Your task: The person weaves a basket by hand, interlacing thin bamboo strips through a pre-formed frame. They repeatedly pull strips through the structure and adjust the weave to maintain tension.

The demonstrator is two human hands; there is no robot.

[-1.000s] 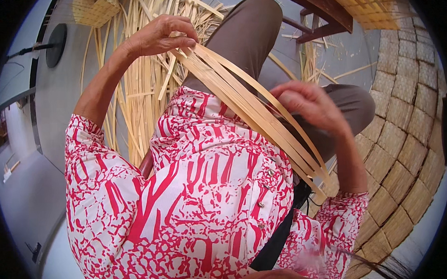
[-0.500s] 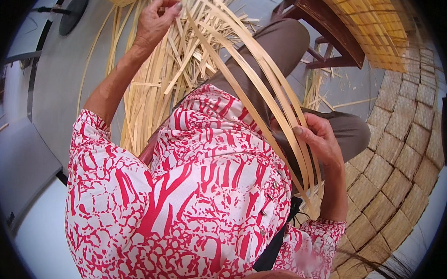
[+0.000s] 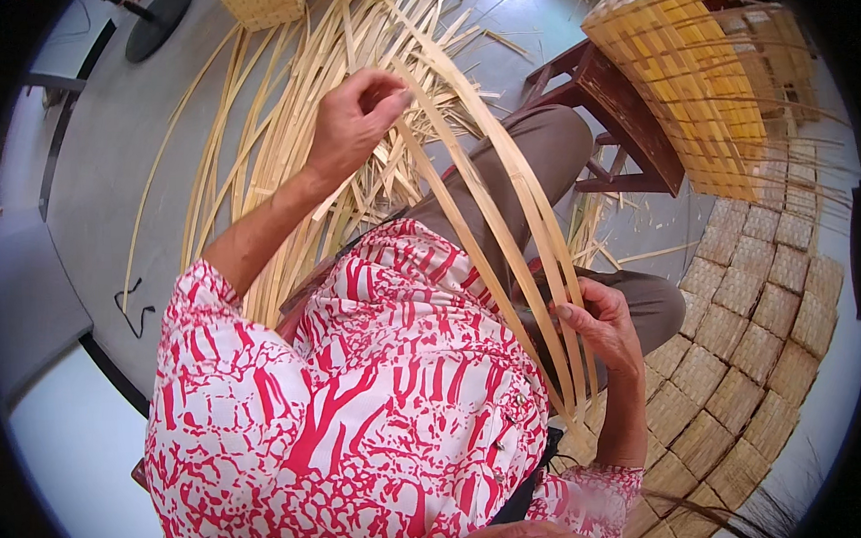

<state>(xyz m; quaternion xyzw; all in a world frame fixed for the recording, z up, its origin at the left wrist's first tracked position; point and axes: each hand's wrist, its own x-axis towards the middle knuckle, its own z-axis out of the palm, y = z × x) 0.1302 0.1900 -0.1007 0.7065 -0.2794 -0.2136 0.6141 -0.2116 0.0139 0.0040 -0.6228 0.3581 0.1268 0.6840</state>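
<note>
Several long, pale bamboo strips (image 3: pixel 514 157) arch across my lap, fanned apart at the top and converging toward my right side. My right hand (image 3: pixel 605 327) is closed around their lower part, the thumb pressed over the outer strips. My left hand (image 3: pixel 357 124) is raised over my left thigh, its thumb and forefinger pinched together at the upper end of one strip. The exact grip of the left fingertips is partly hidden. Below the right hand the strip ends bunch together beside my patterned shirt.
A large heap of loose strips (image 3: pixel 274 142) covers the floor ahead. At the far right a dark red wooden stool (image 3: pixel 624 106) stands against a yellow woven basket (image 3: pixel 685 85). Rows of woven square pieces (image 3: pixel 732 353) lie at right. A woven box (image 3: pixel 270 4) and a round black base (image 3: pixel 159 30) are at the far left.
My left hand has come down and nearer my body, toward the right. My right hand still holds the strips, slightly lower in view. The whole view has shifted a little.
</note>
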